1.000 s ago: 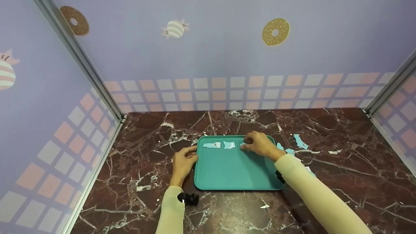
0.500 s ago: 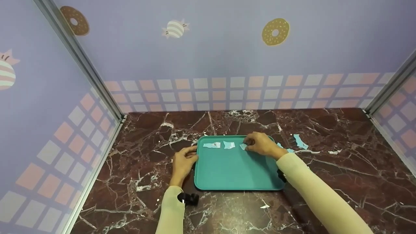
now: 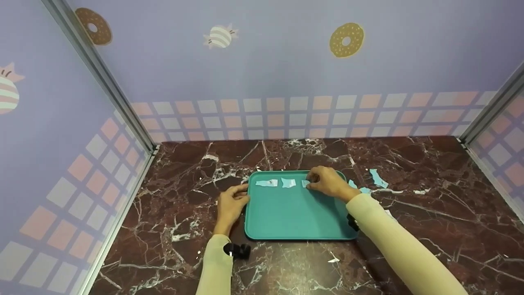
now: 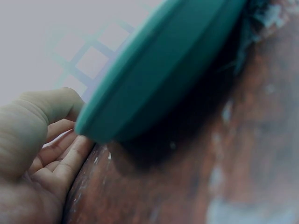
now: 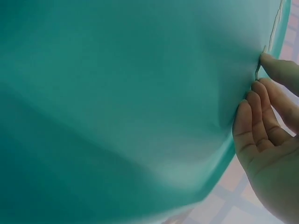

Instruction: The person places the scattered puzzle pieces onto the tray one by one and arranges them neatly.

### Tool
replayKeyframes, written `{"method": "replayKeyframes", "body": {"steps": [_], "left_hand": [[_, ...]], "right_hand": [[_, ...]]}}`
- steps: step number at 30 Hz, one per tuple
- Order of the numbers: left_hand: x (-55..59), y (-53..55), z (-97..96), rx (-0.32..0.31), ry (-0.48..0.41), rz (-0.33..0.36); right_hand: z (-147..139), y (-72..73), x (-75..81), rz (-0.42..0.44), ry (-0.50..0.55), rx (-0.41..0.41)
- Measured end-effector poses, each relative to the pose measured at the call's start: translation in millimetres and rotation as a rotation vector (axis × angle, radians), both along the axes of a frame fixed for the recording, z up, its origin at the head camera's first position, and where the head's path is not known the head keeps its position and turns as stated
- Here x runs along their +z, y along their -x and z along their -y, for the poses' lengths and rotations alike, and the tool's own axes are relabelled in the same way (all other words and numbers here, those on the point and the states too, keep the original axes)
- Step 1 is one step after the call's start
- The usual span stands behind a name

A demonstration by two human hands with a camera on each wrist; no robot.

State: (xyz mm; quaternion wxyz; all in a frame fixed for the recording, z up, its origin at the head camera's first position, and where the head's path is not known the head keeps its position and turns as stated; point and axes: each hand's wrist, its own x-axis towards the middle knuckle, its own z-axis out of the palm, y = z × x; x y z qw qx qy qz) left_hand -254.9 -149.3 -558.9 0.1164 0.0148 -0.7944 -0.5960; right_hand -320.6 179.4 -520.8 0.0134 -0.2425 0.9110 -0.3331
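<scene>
A green tray (image 3: 299, 217) lies on the marbled table. Along its far side, two torn light-blue paper pieces, a longer one (image 3: 266, 183) and a shorter one (image 3: 288, 183), lie in a row. My right hand (image 3: 327, 181) pinches a third torn paper piece (image 3: 305, 183) to their right, its fingers covering part of it. In the right wrist view, that piece (image 5: 258, 70) appears edge-on between thumb and fingertips, against the tray surface. My left hand (image 3: 230, 205) holds the tray's left edge; in the left wrist view, thumb and fingers (image 4: 70, 156) meet around the rim (image 4: 93, 126).
Beyond the tray's right edge lie several more torn paper pieces, among them a long blue one (image 3: 378, 178) and one partly behind the right sleeve (image 3: 365, 190). A small white scrap (image 3: 333, 260) lies in front of the tray. Patterned walls (image 3: 262, 61) enclose the table.
The pinched paper piece has shifted slightly and turned straighter beside the other two. My right hand made only small movements back and forth; the left hand and tray stayed put.
</scene>
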Motion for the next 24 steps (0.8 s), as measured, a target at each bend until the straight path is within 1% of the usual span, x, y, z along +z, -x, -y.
{"method": "replayKeyframes", "body": {"steps": [5, 10, 17, 20, 24], "left_hand": [[-0.6, -0.4, 0.3, -0.006, 0.002, -0.002], [0.7, -1.3, -0.1, -0.008, 0.003, -0.001], [1.3, -1.7, -0.3, -0.007, 0.012, 0.001], [0.7, -1.3, 0.2, -0.008, 0.012, -0.004], [-1.0, -0.5, 0.8, -0.012, 0.007, -0.01]], "right_hand": [[1.5, 0.0, -2.6, -0.002, 0.022, -0.016], [2.1, -0.3, -3.2, -0.012, 0.016, -0.022], [-3.0, -1.9, 6.8, 0.041, 0.004, 0.0], [-9.9, -3.1, 11.4, 0.044, 0.001, 0.008], [-23.0, -4.8, 13.8, 0.038, -0.004, -0.01]]}}
